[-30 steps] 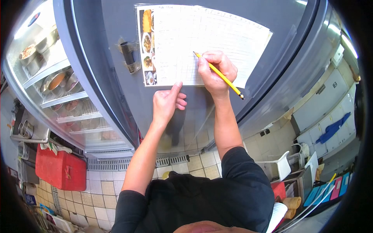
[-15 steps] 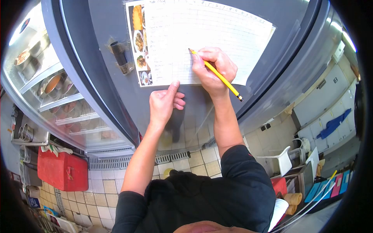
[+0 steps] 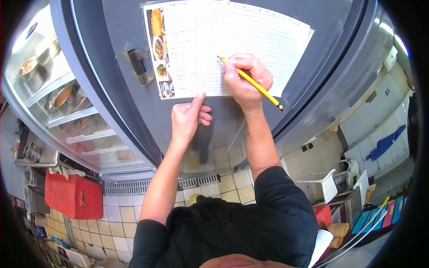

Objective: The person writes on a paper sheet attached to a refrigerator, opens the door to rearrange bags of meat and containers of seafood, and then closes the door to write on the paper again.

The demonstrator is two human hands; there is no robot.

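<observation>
Two hands are up against a grey fridge door (image 3: 111, 53). The fingers (image 3: 239, 67) of the right hand (image 3: 245, 85) are pinched narrowly around a yellow pencil (image 3: 255, 85), gripping it near the sharpened end. Its tip touches a white sheet (image 3: 241, 35) of ruled rows and columns, about midway across and in the lower part of the grid. The dark back end of the pencil slants down to the right, past the knuckles and off the sheet.

The left hand (image 3: 187, 118) sits just below and to the left of the right one. It holds nothing. Its fingers (image 3: 205, 119) are loosely curled, and one raised digit presses the bottom edge of the sheet against the door.

The sheet is fixed flat on the door, slightly tilted. A strip of food photos (image 3: 158, 49) runs down its left side. Just left of the sheet is a dark door latch (image 3: 138, 67).

Further left stands a glass-fronted fridge (image 3: 96, 138) with wire shelves carrying metal bowls (image 3: 62, 96). Below it a red box (image 3: 73, 196) sits on the tiled floor (image 3: 120, 219), beside a floor drain grate (image 3: 134, 185). Well to the right, a blue cloth (image 3: 385, 143) hangs on pale cabinets (image 3: 371, 116), and a white chair (image 3: 325, 190) stands near the person's black sleeve (image 3: 286, 196).
</observation>
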